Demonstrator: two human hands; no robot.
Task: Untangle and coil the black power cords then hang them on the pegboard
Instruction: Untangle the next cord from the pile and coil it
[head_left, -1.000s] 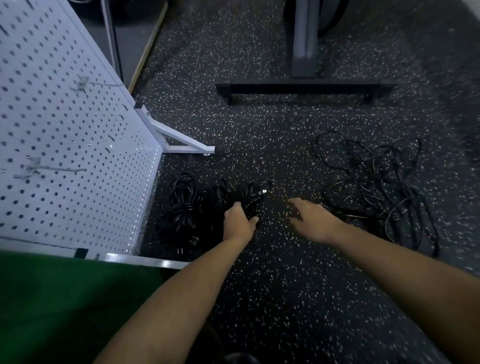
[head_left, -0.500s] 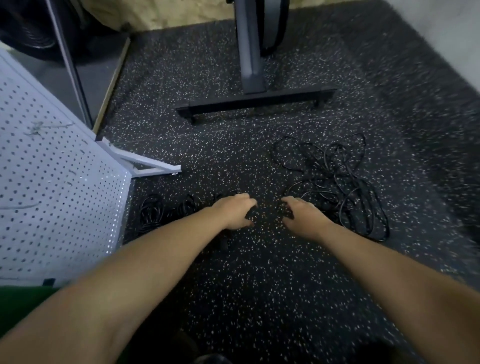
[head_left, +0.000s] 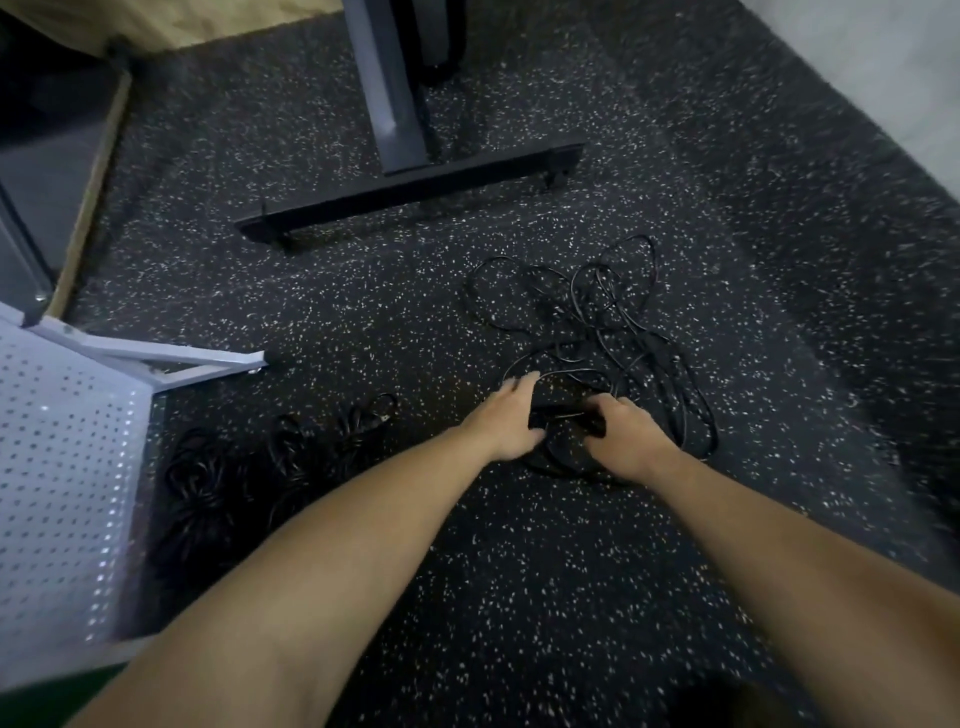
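Your left hand (head_left: 506, 418) rests straight-fingered on the near edge of the tangled cords (head_left: 597, 322), seemingly steadying them, while your right hand (head_left: 626, 434) curls round a bunch to pull free.

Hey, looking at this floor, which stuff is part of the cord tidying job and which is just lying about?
For the job:
tangled cords, which the right hand grips and the left hand touches
bundled cords beside the pegboard

Just there:
dark stand base
wooden board
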